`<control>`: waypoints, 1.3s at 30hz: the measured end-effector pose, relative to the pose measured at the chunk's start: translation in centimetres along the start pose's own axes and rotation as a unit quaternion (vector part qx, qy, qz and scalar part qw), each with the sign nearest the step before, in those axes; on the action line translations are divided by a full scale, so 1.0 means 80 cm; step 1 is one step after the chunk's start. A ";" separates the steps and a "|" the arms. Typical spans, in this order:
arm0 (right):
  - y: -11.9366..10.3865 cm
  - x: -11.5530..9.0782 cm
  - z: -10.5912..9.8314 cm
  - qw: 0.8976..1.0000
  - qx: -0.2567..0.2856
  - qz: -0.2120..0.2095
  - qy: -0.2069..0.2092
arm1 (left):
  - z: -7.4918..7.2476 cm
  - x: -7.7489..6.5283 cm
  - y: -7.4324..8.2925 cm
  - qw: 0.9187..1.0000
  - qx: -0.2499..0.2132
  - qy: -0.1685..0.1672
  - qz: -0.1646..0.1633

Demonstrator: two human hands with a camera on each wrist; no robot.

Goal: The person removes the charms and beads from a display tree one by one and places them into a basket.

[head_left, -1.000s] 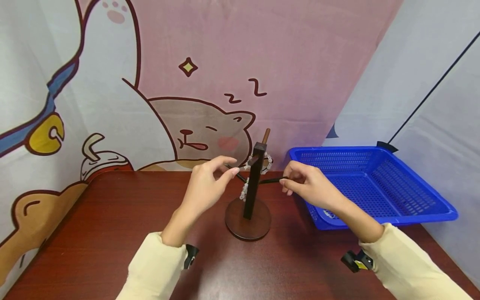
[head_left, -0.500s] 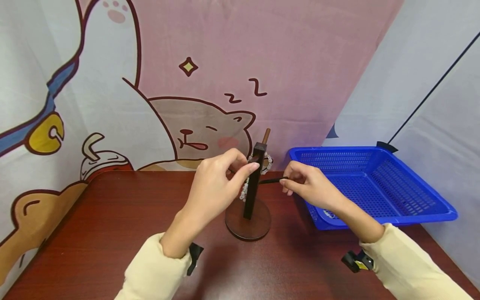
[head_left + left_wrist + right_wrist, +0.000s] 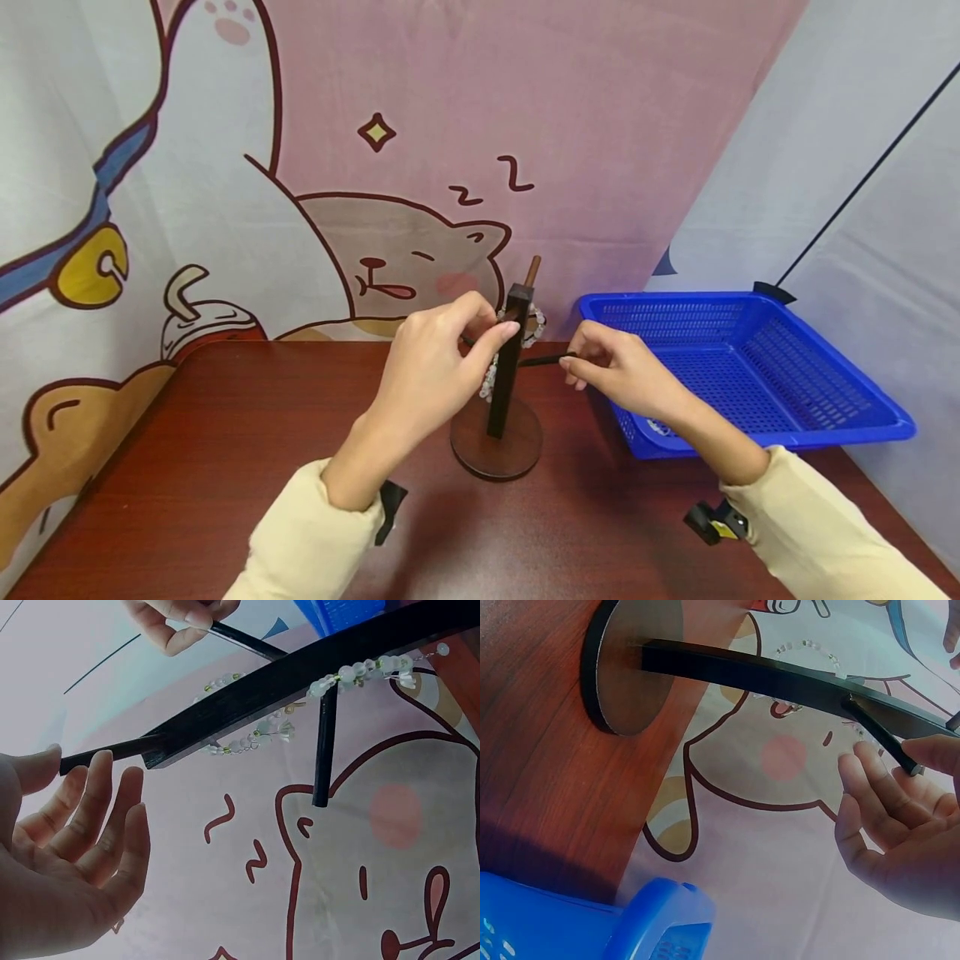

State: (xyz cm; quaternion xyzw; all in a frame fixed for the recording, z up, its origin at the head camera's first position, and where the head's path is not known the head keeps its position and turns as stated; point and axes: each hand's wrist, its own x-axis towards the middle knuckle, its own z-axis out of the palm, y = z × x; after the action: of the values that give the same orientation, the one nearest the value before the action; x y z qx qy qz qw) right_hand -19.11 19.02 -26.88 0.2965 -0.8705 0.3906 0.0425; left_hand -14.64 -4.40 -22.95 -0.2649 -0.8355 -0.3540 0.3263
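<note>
A dark wooden jewelry stand (image 3: 506, 375) rises from a round base (image 3: 497, 457), with several pegs jutting from its post. My left hand (image 3: 435, 362) is at the upper post; in the left wrist view its thumb and fingers pinch a short peg (image 3: 105, 755) by the post's top end. To the right of the post, my right hand (image 3: 618, 371) pinches the tip of another peg (image 3: 885, 736) between thumb and fingers. One clear-and-white beaded bracelet (image 3: 364, 672) hangs at a lower peg. A second beaded bracelet (image 3: 537, 327) hangs higher, partly behind the post.
A blue plastic basket (image 3: 780, 442) with perforated walls stands on the right of the reddish-brown table (image 3: 247, 442). Behind the table hangs a cloth (image 3: 630, 125) printed with cartoon animals.
My left hand has moved rightward from the left-hand peg to the peg near the top of the post. The right hand, stand and bracelets stay where they were.
</note>
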 end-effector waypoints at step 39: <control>-0.037 -0.008 0.031 1.000 0.017 -0.001 -0.027 | -0.022 0.064 -0.049 0.963 -0.063 -0.195 -0.174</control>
State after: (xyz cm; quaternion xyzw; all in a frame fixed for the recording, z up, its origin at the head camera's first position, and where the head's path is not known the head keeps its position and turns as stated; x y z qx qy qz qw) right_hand -16.56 16.01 -26.84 0.3081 -0.8645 0.3968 0.0145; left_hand -19.98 -7.06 -19.89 -0.1998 -0.8920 -0.3989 0.0732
